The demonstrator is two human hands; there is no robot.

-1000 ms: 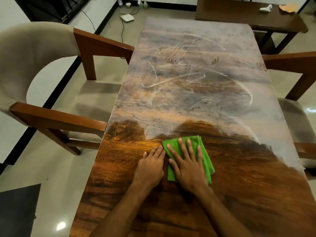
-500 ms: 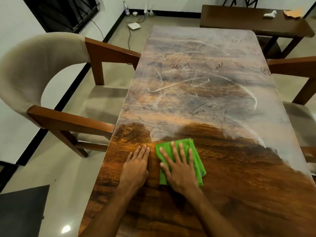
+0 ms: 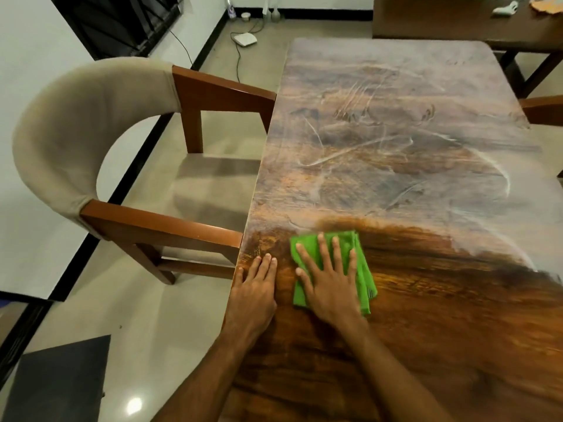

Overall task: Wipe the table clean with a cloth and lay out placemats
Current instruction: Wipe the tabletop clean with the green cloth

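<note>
- We face a long wooden table [image 3: 441,330]; its near strip shows clean dark grain, the far stretch a pale streaky film.
- The folded green cloth [image 3: 361,257] lies at that boundary near the left edge, under our flat, spread right hand [image 3: 330,287].
- Our left hand [image 3: 254,290] rests flat beside it.
- We judge most wiping remains; no placemats in sight.

L hand [image 3: 256,287] flat, palm down, fingers together pointing ~12 o'clock, L forearm [image 3: 198,382] trailing back to 7. R hand [image 3: 330,281] just beside it at 3, also flat, fingers spread, R forearm [image 3: 393,370] back to 5.
</note>
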